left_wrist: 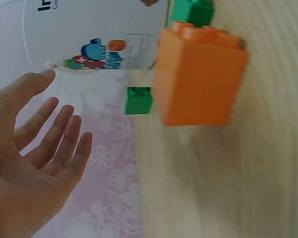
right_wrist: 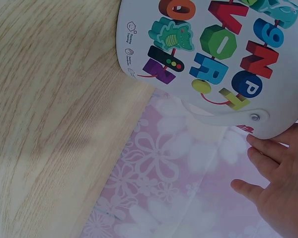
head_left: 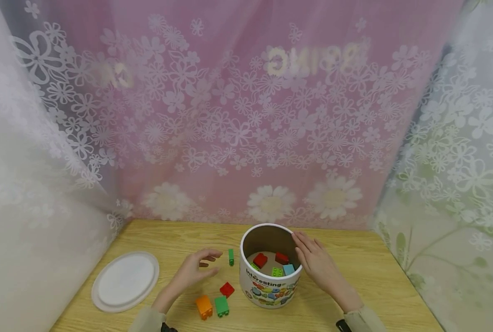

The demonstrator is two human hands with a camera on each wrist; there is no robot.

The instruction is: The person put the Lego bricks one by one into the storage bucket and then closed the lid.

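A round white bucket (head_left: 267,295) with a printed wall stands on the table, several toy bricks inside it, among them red bricks (head_left: 281,258), a lime brick (head_left: 277,272) and a blue brick (head_left: 288,269). My right hand (head_left: 318,265) lies with extended fingers against the bucket's right rim. My left hand (head_left: 196,267) hovers left of the bucket, fingers spread and nothing in them. Under and beside it lie an orange brick (head_left: 204,306), a green brick (head_left: 221,305), a red brick (head_left: 227,289) and a narrow green brick (head_left: 231,257). The orange brick (left_wrist: 201,79) looms large in the left wrist view.
A round white lid (head_left: 126,279) lies flat on the wooden table (head_left: 173,235) at the left. Flowered curtains (head_left: 246,115) hang behind the table and along both sides. In the right wrist view the bucket's white handle (right_wrist: 223,119) hangs against its wall.
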